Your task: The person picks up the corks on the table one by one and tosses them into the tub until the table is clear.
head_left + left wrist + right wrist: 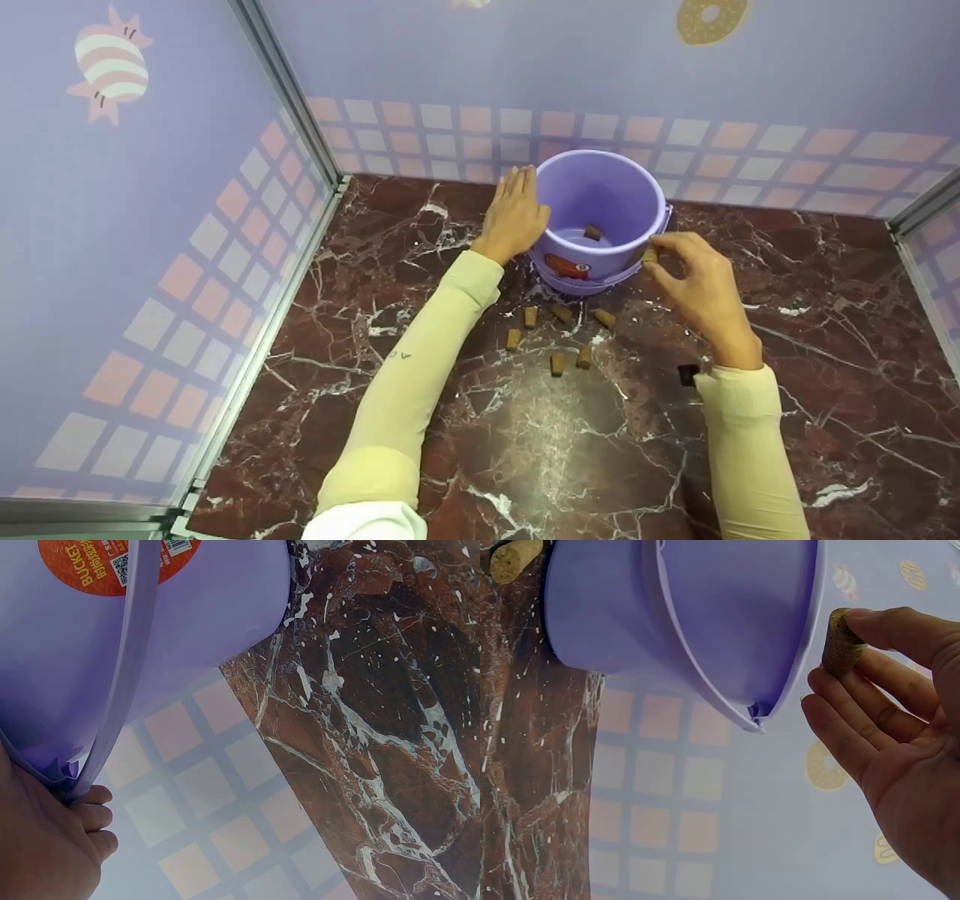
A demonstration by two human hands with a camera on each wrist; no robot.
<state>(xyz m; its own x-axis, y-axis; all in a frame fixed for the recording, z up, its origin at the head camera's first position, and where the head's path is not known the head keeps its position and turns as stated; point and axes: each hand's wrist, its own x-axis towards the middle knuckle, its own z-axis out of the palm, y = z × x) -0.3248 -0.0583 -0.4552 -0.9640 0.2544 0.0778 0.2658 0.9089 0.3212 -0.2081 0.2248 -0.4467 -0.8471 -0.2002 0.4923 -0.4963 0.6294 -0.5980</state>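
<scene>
A purple plastic bucket (577,255) stands upright near the back wall, with one cork (592,232) on its floor. At its left side my left hand (514,217) grips the rim; in the left wrist view its fingers (94,817) lie by the handle joint, the thumb hidden. My right hand (694,281) pinches another cork (843,643) between thumb and fingers, just outside the bucket's right rim. Several brown tapered corks (557,364) lie scattered on the dark red marbled surface in front of the bucket.
The bucket's handle (135,652) hangs down over its front, across a red label (566,266). Behind stands a lilac wall (600,67) with pink and white squares, and a second panel (150,187) closes the left side. A small black object (688,375) lies by the right wrist.
</scene>
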